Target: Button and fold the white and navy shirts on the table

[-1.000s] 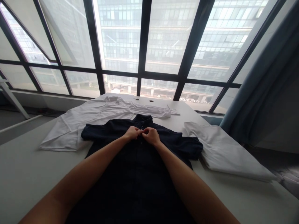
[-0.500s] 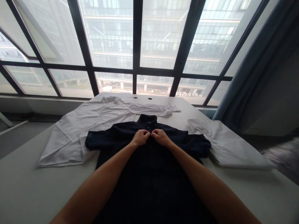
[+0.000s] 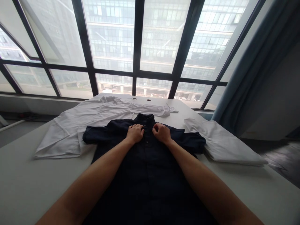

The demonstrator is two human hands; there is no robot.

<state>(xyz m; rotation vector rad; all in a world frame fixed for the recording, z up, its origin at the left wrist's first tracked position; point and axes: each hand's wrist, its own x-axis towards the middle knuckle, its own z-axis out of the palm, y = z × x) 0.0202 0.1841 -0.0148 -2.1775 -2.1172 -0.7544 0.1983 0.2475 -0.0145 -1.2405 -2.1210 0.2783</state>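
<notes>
Curling left hand (image 3: 134, 133) and right hand (image 3: 162, 133) on navy short-sleeved shirt (image 3: 147, 178)

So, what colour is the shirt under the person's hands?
The short-sleeved shirt is dark navy blue, best seen in the head view.

One navy shirt (image 3: 145, 175), two hands (image 3: 134, 133), two white cloths (image 3: 77, 131) (perhaps one garment)

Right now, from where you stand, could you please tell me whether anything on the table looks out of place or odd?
The white long-sleeved shirt looks askew: it lies rumpled rather than flat, with its cuff bunched up, and the sleeve of the navy short-sleeved shirt lies over part of it.
</notes>
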